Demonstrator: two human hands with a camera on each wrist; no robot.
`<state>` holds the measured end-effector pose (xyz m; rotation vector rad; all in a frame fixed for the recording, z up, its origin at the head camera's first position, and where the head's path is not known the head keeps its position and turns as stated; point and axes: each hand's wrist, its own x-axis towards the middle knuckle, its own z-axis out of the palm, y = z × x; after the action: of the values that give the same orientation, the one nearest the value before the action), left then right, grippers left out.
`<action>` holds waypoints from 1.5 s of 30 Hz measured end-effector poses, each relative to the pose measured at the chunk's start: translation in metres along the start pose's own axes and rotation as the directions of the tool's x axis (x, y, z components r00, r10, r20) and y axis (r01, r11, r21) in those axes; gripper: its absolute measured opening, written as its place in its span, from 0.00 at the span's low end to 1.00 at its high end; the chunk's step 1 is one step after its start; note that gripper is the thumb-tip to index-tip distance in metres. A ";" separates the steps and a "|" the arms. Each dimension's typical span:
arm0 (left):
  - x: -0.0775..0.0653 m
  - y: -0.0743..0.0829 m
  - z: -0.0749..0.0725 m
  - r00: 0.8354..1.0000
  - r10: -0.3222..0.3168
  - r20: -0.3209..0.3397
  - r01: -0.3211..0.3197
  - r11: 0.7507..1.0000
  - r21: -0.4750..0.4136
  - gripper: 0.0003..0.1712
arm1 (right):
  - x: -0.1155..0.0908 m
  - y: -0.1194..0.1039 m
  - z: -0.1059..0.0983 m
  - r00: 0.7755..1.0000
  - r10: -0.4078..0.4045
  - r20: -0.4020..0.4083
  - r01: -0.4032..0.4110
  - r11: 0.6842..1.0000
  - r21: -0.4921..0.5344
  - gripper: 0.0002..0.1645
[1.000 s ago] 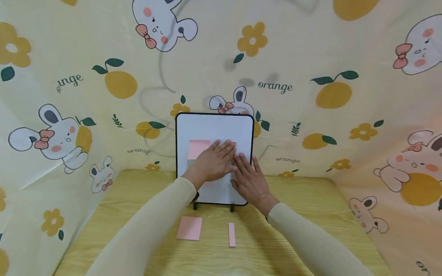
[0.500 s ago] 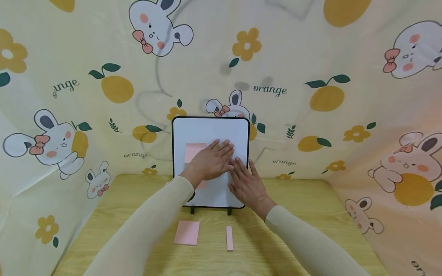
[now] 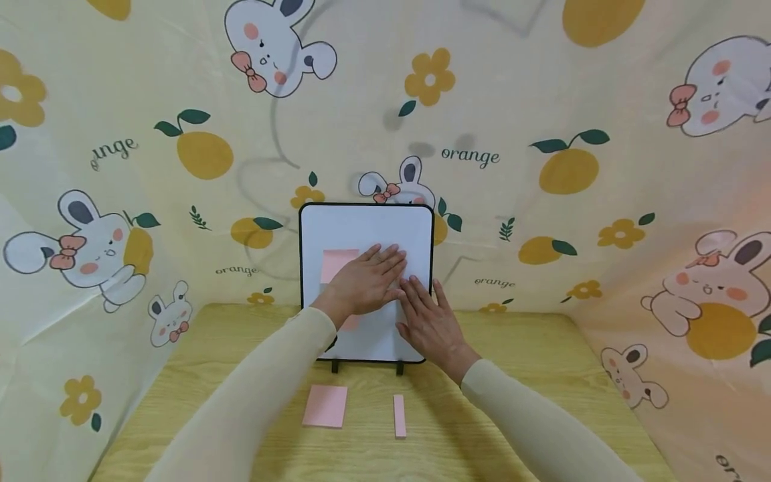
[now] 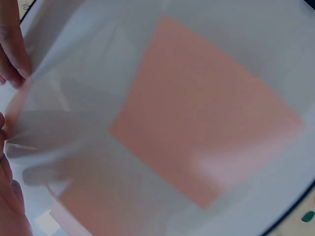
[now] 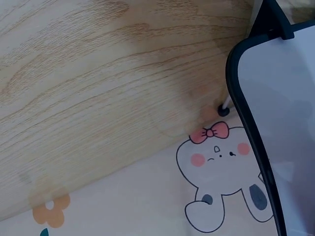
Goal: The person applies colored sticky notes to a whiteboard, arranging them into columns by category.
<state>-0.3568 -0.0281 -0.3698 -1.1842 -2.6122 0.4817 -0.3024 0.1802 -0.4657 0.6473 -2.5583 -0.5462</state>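
A whiteboard (image 3: 373, 227) with a black rim stands upright on the table. My left hand (image 3: 369, 280) lies on it with fairly straight fingers pointing up and right. Just below and right, my right hand (image 3: 432, 323) rests on the board's right side, fingers extended. A pink sticky note (image 3: 337, 263) is stuck left of my left hand, and another pink note (image 3: 349, 323) shows below it. In the left wrist view, a strip of pink paper (image 4: 16, 109) shows between the hands' fingers, mostly hidden. The right wrist view shows no hand.
On the wooden table (image 3: 482, 402), a square pink sticky-note pad (image 3: 325, 406) and a narrow pink pad (image 3: 400, 416) lie before the board. Black stand feet (image 3: 400, 367) support the board. A cloth backdrop (image 3: 482, 87) printed with rabbits and oranges surrounds the table.
The head view has shifted slightly. My left hand has slid a little upward on the board, covering a pink corner that showed beyond its fingers. My right hand has barely moved.
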 end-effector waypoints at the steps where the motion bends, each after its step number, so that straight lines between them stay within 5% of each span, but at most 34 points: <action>1: -0.001 -0.001 0.001 1.000 -0.009 0.004 0.009 1.000 0.006 0.43 | 0.000 0.000 0.000 1.000 -0.001 -0.002 0.001 1.000 -0.007 0.47; 5: -0.005 -0.006 0.005 0.999 -0.034 0.012 0.034 0.999 0.030 0.43 | 0.000 -0.001 0.000 1.000 -0.004 0.011 0.004 1.000 -0.017 0.48; 13: 0.000 -0.004 0.005 0.999 0.031 -0.031 -0.031 1.000 -0.002 0.42 | 0.001 -0.003 -0.003 1.000 0.001 0.017 -0.001 1.000 0.012 0.48; 19: -0.006 -0.009 0.003 0.999 -0.031 -0.024 0.032 0.999 0.039 0.41 | 0.002 -0.006 -0.004 1.000 0.003 0.012 -0.003 1.000 0.007 0.49; 25: -0.005 -0.006 0.005 0.999 0.010 -0.045 -0.010 1.000 -0.011 0.40 | 0.001 -0.011 -0.003 1.000 0.007 0.030 -0.007 1.000 0.025 0.48; 31: -0.008 -0.004 0.012 0.999 -0.029 -0.024 0.030 0.999 0.020 0.41 | -0.001 -0.013 -0.003 0.999 0.014 0.034 -0.015 1.000 0.026 0.48; 38: -0.013 0.008 0.023 1.000 0.001 0.001 -0.001 1.000 -0.028 0.41 | -0.005 -0.012 -0.002 0.998 0.033 0.053 -0.037 0.996 0.079 0.47; 45: -0.026 0.028 0.035 1.000 0.006 -0.002 -0.006 0.998 -0.067 0.40 | -0.024 -0.019 0.002 0.998 0.017 -0.056 -0.012 0.995 0.101 0.41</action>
<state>-0.3331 -0.0374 -0.4143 -1.2121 -2.6435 0.3975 -0.2782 0.1774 -0.4840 0.6685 -2.5474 -0.3906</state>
